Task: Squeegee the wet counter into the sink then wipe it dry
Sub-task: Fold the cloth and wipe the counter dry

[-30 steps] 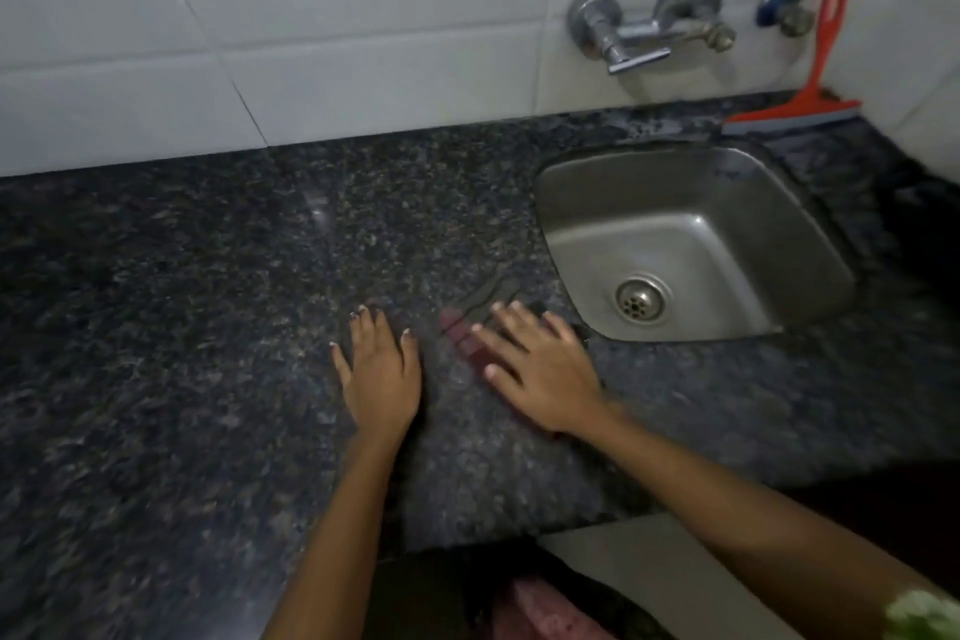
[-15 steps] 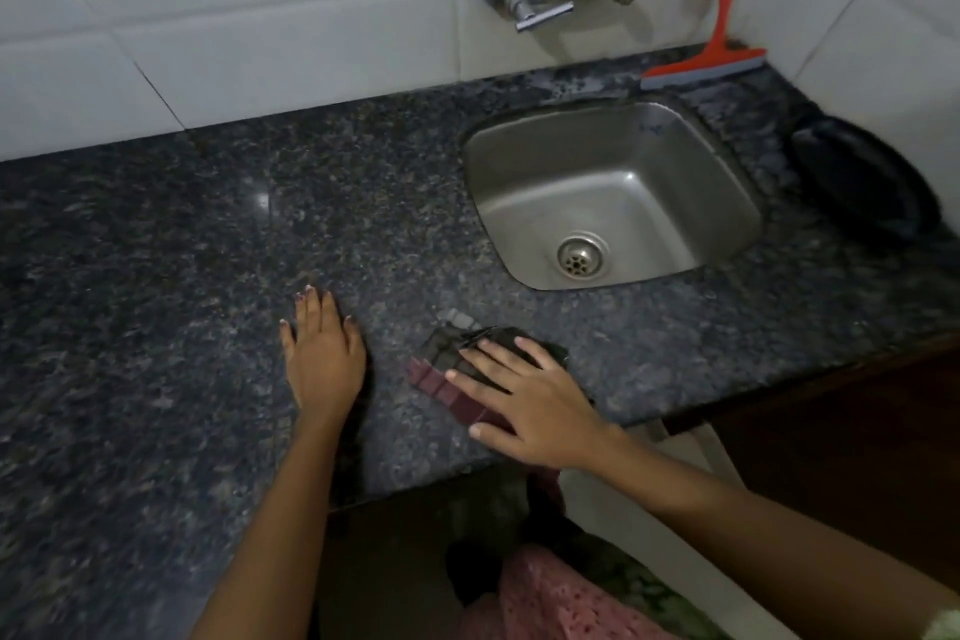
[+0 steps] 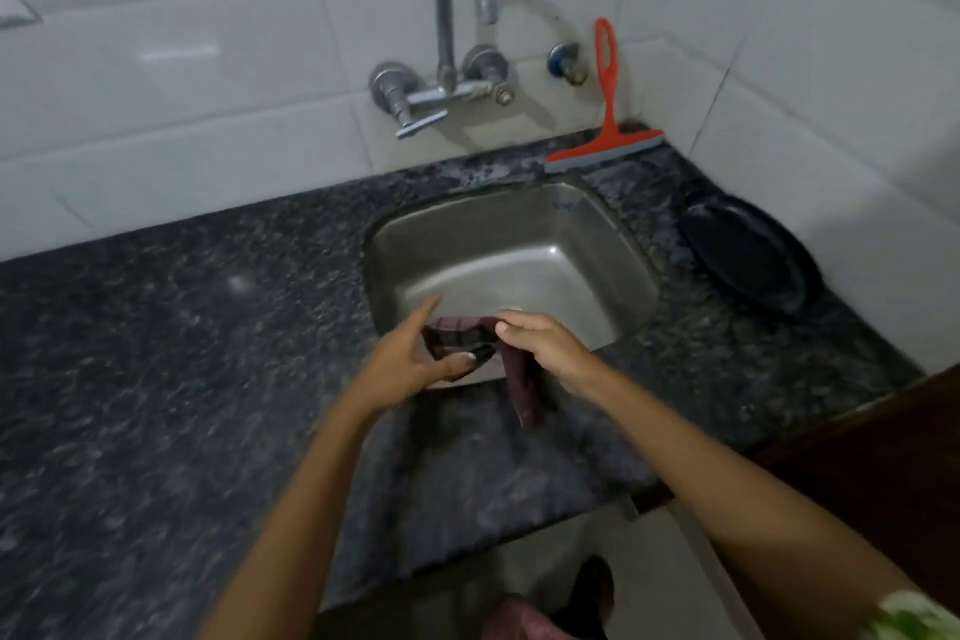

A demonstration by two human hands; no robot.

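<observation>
A dark checked cloth [image 3: 460, 339] hangs between both my hands above the front edge of the steel sink [image 3: 613, 286]. My right hand [image 3: 545, 343] pinches the cloth's top, and a strip of it dangles below. My left hand [image 3: 410, 359] holds the cloth's other side from underneath, fingers curled on it. The dark speckled granite counter [image 3: 182, 353] spreads to the left and front. A red squeegee [image 3: 605, 125] leans against the tiled wall behind the sink, blade down on the counter.
A curved chrome tap [image 3: 457, 36] with its lever handle is mounted on the wall above the sink. A black plate [image 3: 748, 255] lies on the counter at the right, by the side wall. The counter's front edge runs just below my forearms.
Both hands left the counter surface. My right hand lifted the cloth off the granite and carried it over the sink's front edge, and my left hand came over to take hold of it.
</observation>
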